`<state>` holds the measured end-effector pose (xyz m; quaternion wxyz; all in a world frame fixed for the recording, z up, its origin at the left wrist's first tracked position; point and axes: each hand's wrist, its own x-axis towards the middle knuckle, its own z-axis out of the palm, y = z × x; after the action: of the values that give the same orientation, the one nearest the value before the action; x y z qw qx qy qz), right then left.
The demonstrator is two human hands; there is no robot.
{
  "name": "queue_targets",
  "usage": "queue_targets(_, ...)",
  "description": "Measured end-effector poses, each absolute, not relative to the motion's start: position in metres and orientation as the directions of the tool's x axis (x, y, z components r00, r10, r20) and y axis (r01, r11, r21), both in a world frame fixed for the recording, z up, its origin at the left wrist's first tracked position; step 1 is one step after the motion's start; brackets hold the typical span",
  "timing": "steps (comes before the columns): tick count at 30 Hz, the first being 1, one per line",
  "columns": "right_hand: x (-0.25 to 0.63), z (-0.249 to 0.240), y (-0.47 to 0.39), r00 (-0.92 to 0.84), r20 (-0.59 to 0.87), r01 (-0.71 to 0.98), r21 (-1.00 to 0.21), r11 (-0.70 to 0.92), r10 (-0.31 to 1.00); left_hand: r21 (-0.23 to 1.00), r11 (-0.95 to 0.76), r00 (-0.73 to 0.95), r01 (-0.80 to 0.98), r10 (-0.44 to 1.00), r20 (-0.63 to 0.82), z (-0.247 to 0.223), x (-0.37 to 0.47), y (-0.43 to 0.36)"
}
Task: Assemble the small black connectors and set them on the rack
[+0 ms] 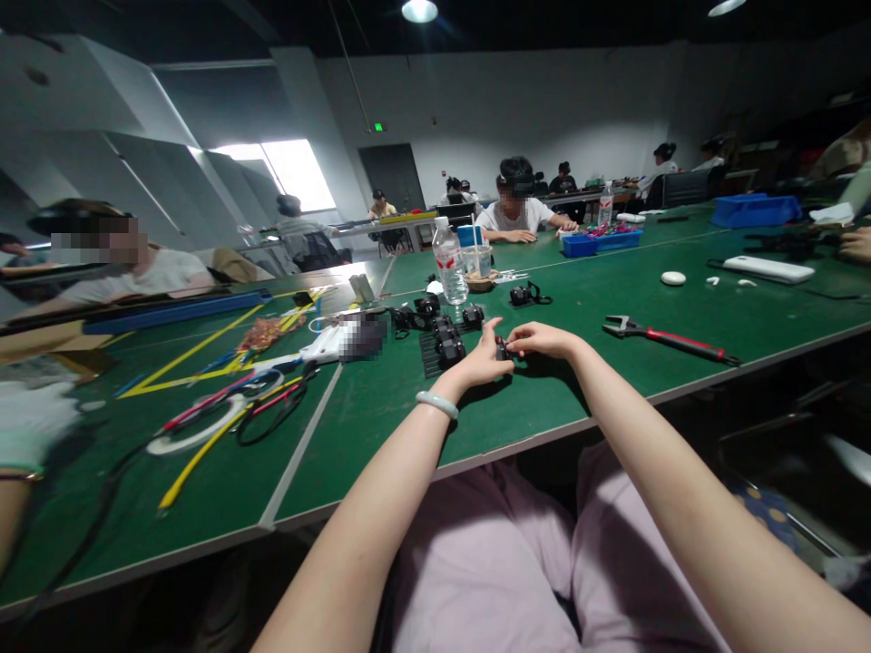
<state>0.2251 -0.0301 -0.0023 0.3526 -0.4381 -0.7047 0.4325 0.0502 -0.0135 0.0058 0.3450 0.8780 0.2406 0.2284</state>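
A small black part (pixel 502 349) sits between my hands, low over the green table; its kind is too small to make out. My left hand (pixel 482 357), with a pale bangle (pixel 437 404) at the wrist, closes on the part from the left. From the right, the pinched fingertips of my right hand (pixel 539 339) grip the same part. Just beyond my left hand lies a cluster of black blocky parts (pixel 448 343), some on a dark ribbed piece (pixel 430 356). Another black part with a loop (pixel 529 295) lies farther back.
An adjustable wrench (pixel 670 340) with red-and-black handle lies to the right. A plastic bottle (pixel 450 261) and a cup (pixel 478 260) stand ahead. Cables (pixel 204 452) and tape spread leftward, near a co-worker's gloved hand (pixel 33 424). Farther off are blue trays (pixel 602 242) and a white power bank (pixel 768 268).
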Motion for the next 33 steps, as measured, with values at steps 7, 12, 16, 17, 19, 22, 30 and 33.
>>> queue_targets(7,0.2219,-0.0001,-0.0331,-0.362,0.161,0.238,-0.936,0.258,0.918,0.746,-0.603,0.764,0.284,0.613,0.204,0.0063,0.0485,-0.0141)
queue_targets(12,0.2236,0.0008,-0.0339,-0.417,0.195,0.225,-0.924,0.309,0.888,0.779,-0.586,0.764,0.225,0.602,0.232,0.0056,0.0474,-0.0136)
queue_targets(16,0.2238,0.0003,-0.0331,-0.457,0.207,0.223,-0.915,0.336,0.865,0.777,-0.587,0.767,0.225,0.598,0.230,0.0070,0.0465,-0.0145)
queue_targets(17,0.2235,-0.0002,-0.0327,-0.461,0.210,0.219,-0.915,0.340,0.862,0.775,-0.590,0.768,0.228,0.598,0.229,0.0073,0.0463,-0.0147)
queue_targets(19,0.2229,-0.0013,-0.0320,-0.467,0.218,0.211,-0.914,0.347,0.857,0.774,-0.592,0.767,0.227,0.598,0.232,0.0078,0.0460,-0.0152)
queue_targets(22,0.2222,-0.0025,-0.0312,-0.475,0.223,0.210,-0.911,0.355,0.851,0.777,-0.591,0.767,0.218,0.596,0.238,0.0073,0.0456,-0.0149)
queue_targets(30,0.2217,-0.0012,-0.0326,-0.451,0.214,0.240,-0.906,0.349,0.867,0.745,-0.624,0.772,0.237,0.586,0.246,0.0050,0.0461,-0.0122)
queue_targets(33,0.2216,-0.0006,-0.0328,-0.431,0.202,0.248,-0.911,0.331,0.879,0.755,-0.611,0.771,0.238,0.592,0.236,0.0052,0.0464,-0.0128)
